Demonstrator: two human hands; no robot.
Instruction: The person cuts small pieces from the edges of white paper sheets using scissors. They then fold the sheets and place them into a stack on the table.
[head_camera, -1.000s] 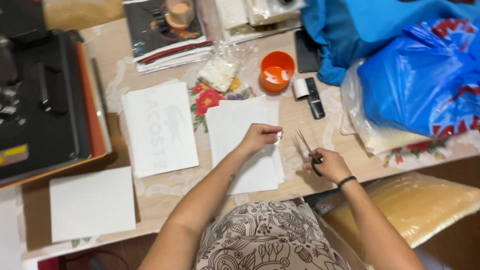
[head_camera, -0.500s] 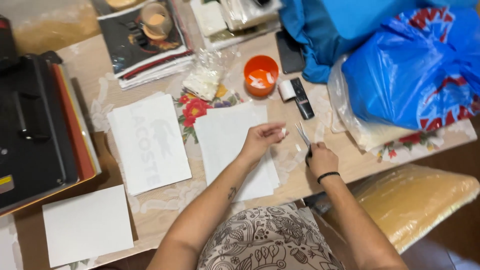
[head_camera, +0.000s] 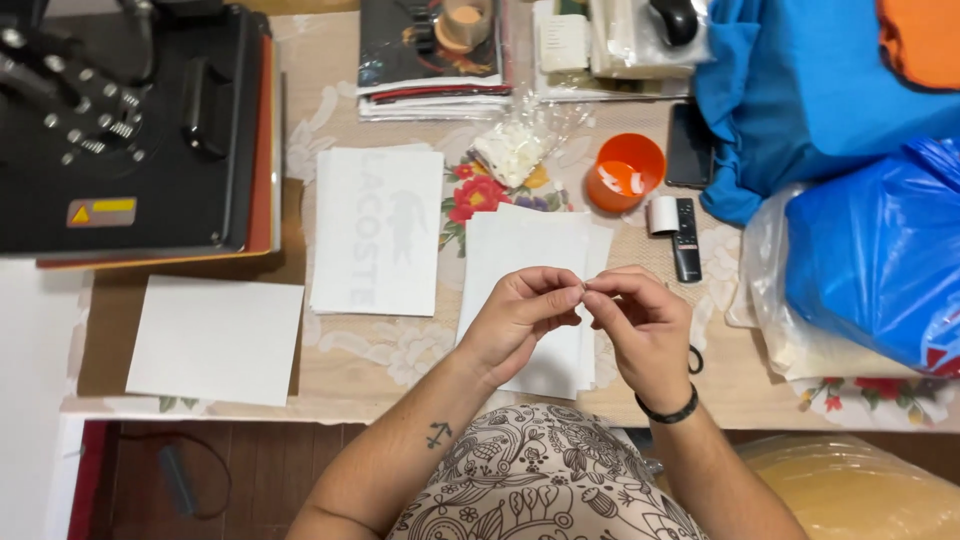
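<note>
Two hands: the left hand (head_camera: 520, 318) and right hand (head_camera: 645, 325) meet fingertip to fingertip above a stack of white sheets (head_camera: 530, 290); both pinch at one small spot between them, and what sits in that pinch is too small to make out.
Right wrist: a black band (head_camera: 672, 412) circles it; a dark loop (head_camera: 694, 358), perhaps a scissors handle, shows just beside the hand on the table (head_camera: 380, 350).
Sheets under the hands: the stack lies flat near the table's front edge, its corners slightly fanned, none of it lifted.
Left front: one blank white sheet (head_camera: 215, 340) rests apart on a brown board (head_camera: 120, 300).
Middle: a printed sheet (head_camera: 378, 230) with a pale mirrored design lies flat, just beside the stack.
Progress, as a judgement: one printed sheet looks ready and set aside; the fine fingertip work seems mid-way; the press holds no sheet or cloth that can be seen.
Right: a blue plastic bag (head_camera: 880, 270) and blue cloth (head_camera: 800, 100) are piled by the edge.
Farther back: an orange cup (head_camera: 625, 172), a small remote (head_camera: 686, 238) and a clear bag of white pieces (head_camera: 512, 150).
Far left: a black heat press (head_camera: 130, 130).
Far edge: magazines (head_camera: 430, 60) with a tape roll (head_camera: 465, 22) on top.
</note>
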